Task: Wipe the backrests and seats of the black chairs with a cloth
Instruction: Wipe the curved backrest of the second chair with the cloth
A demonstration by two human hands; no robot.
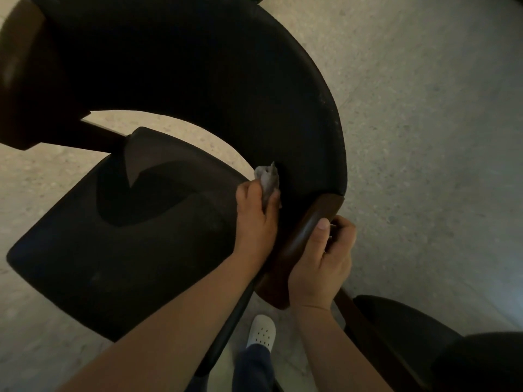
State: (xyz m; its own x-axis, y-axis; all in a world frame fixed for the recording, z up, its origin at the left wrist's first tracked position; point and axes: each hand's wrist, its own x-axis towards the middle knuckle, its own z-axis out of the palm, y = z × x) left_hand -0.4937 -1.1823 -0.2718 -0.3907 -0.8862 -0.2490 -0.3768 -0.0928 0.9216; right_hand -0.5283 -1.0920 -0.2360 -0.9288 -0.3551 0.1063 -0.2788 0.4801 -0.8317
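Note:
A black chair fills the view, seen from above: its curved padded backrest (215, 89) arcs from the top left round to the right, and its black seat (107, 241) lies lower left. My left hand (256, 222) holds a grey cloth (267, 178) against the inner face of the backrest near its right end. My right hand (322, 261) grips the brown wooden armrest end (297, 250) of the chair, thumb on top.
A second black chair (441, 346) with a dark wooden frame stands at the lower right. Pale speckled floor (424, 137) spreads to the right and left. My foot in a white perforated shoe (261, 332) stands below the armrest.

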